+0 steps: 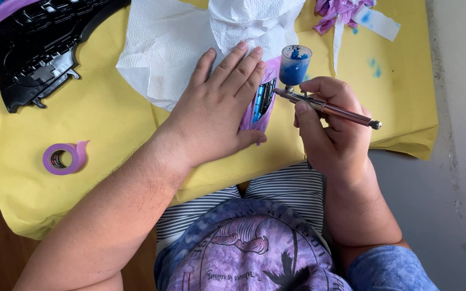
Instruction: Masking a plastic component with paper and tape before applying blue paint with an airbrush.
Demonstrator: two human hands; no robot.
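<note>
Head view: my left hand (pixel 219 108) lies flat and open, pinning the purple-masked part (pixel 260 102) on the yellow-covered counter (pixel 109 124), paper towel (pixel 173 43) at its twelve o'clock. My right hand (pixel 333 129) is closed around the airbrush (pixel 324 106), nozzle just beside the exposed blue strip at nine o'clock. Overspray could catch my fingertips, I judge; tilting risks spilling the blue paint cup (pixel 294 64).

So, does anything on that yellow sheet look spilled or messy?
A little. Blue paint specks stain the yellow sheet at the upper right, near a heap of crumpled purple tape. The airbrush in the right hand has blue smeared inside its cup. Nothing looks damaged.
</note>
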